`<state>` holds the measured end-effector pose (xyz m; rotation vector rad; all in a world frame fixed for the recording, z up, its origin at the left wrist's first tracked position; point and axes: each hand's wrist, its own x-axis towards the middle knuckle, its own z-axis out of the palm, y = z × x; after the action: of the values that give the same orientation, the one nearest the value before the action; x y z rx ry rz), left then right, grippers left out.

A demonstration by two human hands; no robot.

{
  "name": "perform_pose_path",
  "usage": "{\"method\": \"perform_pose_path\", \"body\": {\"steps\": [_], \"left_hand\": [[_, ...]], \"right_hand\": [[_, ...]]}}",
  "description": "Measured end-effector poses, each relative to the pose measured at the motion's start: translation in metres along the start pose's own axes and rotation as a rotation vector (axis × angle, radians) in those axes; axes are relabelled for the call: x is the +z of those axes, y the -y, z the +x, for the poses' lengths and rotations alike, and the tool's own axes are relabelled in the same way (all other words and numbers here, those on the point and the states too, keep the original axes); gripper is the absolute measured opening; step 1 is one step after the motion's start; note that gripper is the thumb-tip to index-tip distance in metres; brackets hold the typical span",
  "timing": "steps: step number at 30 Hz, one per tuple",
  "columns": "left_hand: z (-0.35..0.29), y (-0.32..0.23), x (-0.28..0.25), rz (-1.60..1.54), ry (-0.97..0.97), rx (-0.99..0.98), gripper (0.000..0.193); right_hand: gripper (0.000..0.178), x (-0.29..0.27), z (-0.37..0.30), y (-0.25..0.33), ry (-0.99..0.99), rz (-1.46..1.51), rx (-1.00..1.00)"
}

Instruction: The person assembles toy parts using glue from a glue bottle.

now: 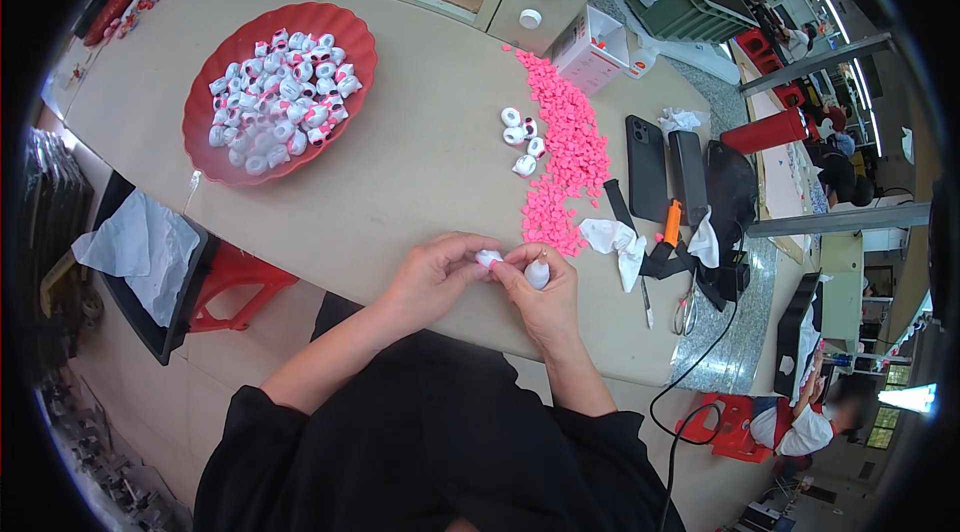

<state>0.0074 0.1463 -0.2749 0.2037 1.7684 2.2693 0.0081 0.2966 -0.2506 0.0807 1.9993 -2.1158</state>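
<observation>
Near the front edge of the table, my left hand (432, 279) is closed, pinching a small white figurine head (488, 258) between thumb and fingertips. A bit of pink shows on that head, where the fingertips of my right hand (548, 310) press against it. My right hand is closed too, with a small white squeeze bottle (538, 273) tucked in it, its narrow tip up. Just beyond lies a long spread of tiny pink pieces (565, 147). Several white figurine heads (524, 165) sit in a little group left of the pink pieces.
A red scalloped bowl (205, 157) heaped with white and pink heads stands at left. Along the right lie a phone (646, 167), a dark case (688, 172), an orange-handled tool (672, 222), tissue (618, 247) and scissors (685, 314). A machine (510, 7) with buttons stands behind.
</observation>
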Motion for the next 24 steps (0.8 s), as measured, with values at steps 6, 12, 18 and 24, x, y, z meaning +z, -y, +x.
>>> {"method": "perform_pose_path", "body": {"steps": [6, 12, 18, 24], "left_hand": [[-0.002, -0.002, -0.003, -0.029, 0.028, -0.048, 0.021], [-0.002, -0.002, -0.001, -0.126, 0.003, -0.069, 0.023], [0.000, -0.002, 0.000, -0.188, -0.044, -0.065, 0.021], [0.000, -0.001, 0.003, -0.158, -0.088, -0.075, 0.021]], "right_hand": [[0.009, 0.003, 0.000, -0.001, -0.052, -0.093, -0.006], [0.011, 0.012, -0.001, -0.002, -0.100, -0.028, -0.031], [0.012, 0.007, 0.003, -0.023, -0.101, -0.242, -0.401], [0.016, 0.011, 0.002, -0.020, -0.168, -0.479, -0.675]]}}
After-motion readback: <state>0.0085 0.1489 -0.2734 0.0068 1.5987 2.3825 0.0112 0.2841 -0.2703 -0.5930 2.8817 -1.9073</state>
